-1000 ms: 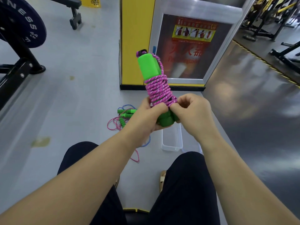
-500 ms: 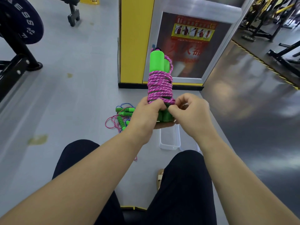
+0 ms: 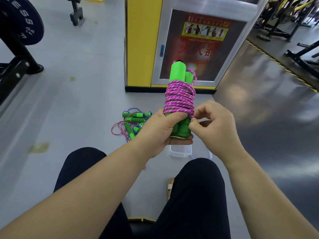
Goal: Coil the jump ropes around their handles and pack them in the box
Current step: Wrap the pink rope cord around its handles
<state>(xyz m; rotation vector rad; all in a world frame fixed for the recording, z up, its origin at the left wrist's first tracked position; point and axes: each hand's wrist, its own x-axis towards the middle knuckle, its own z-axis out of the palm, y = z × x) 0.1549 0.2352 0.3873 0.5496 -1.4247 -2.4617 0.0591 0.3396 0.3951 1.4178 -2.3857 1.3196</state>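
Note:
A pink jump rope (image 3: 179,99) is coiled around its two green foam handles (image 3: 177,71), which stand upright in front of me. My left hand (image 3: 160,130) grips the lower part of the handles, thumb pressed on the bottom coils. My right hand (image 3: 212,121) pinches the rope's lowest coil at the right side of the bundle. On the floor behind lies a loose pile of jump ropes (image 3: 133,123) with green handles and pink and blue cords. A clear plastic box (image 3: 179,151) sits on the floor under my hands, mostly hidden.
I sit with both knees (image 3: 198,178) apart over a grey floor. A yellow pillar (image 3: 141,42) with a fire-extinguisher cabinet (image 3: 203,44) stands ahead. A weight plate on a rack (image 3: 19,26) is at the far left, black gym frames (image 3: 293,31) at the far right.
The coiled bundle turned from tilted left to nearly upright. My right hand shifted slightly right and now pinches the lowest coil.

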